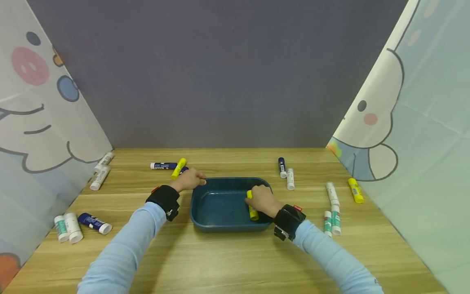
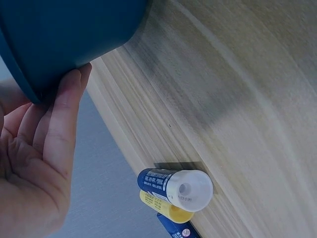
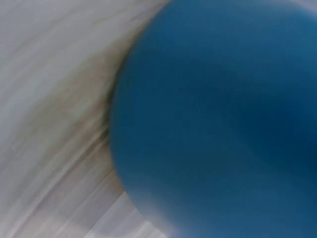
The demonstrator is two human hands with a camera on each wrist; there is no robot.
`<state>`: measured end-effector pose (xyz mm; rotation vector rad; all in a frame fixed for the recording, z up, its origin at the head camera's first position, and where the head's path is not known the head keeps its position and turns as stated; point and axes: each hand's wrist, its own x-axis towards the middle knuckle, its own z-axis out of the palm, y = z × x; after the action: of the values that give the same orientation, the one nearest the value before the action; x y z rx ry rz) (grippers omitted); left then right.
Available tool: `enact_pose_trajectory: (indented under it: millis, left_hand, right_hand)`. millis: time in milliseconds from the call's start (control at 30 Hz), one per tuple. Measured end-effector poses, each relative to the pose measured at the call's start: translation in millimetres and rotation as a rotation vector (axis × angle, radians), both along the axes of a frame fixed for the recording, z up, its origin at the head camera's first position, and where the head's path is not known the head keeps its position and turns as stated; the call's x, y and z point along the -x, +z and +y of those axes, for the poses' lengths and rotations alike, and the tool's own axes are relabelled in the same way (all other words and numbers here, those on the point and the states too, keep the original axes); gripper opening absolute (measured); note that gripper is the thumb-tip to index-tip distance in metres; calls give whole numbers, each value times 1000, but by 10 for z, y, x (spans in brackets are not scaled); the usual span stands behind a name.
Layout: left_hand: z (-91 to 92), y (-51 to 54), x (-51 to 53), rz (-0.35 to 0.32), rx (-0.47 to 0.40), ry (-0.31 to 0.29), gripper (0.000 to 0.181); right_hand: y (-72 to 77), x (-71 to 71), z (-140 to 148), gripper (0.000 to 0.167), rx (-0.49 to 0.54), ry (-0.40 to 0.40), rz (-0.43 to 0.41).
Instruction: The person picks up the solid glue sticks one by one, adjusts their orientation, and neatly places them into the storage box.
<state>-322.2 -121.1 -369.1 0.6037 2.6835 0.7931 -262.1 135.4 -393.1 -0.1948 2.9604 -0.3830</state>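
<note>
A dark teal plastic tray (image 1: 220, 229) sits in the middle of the table. At its back left corner my left hand (image 1: 190, 179) grips the rim; in the left wrist view the fingers (image 2: 62, 109) press the outer wall from below. Inside the tray's right part, my right hand (image 1: 263, 200) holds a yellow glue stick (image 1: 253, 213), its lower end showing below the fingers. The tray's wall (image 3: 213, 124) fills most of the right wrist view, hiding that hand there. Just behind the left hand lie a navy glue stick (image 1: 163, 165) and a yellow one (image 1: 178, 168), another navy one partly covered.
White glue sticks (image 1: 100, 178) lie at the far left, with a navy one (image 1: 94, 223) nearer. Behind the tray's right side are navy (image 1: 282, 167) and white (image 1: 290, 179) ones. Further right lie green-and-white sticks (image 1: 335, 219) and a yellow one (image 1: 355, 190). Printed cloth walls flank the table.
</note>
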Motion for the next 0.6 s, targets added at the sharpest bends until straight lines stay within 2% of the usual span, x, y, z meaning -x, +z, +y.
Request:
enact_pose_trajectory:
  millis: [300, 600]
  left_hand:
    - [-27, -21, -14, -6, -26, 8, 34]
    - [-21, -4, -28, -11, -33, 5, 34]
  right_hand:
    - [61, -60, -19, 44, 43, 3, -1]
    - [134, -159, 34, 55, 97, 59, 13]
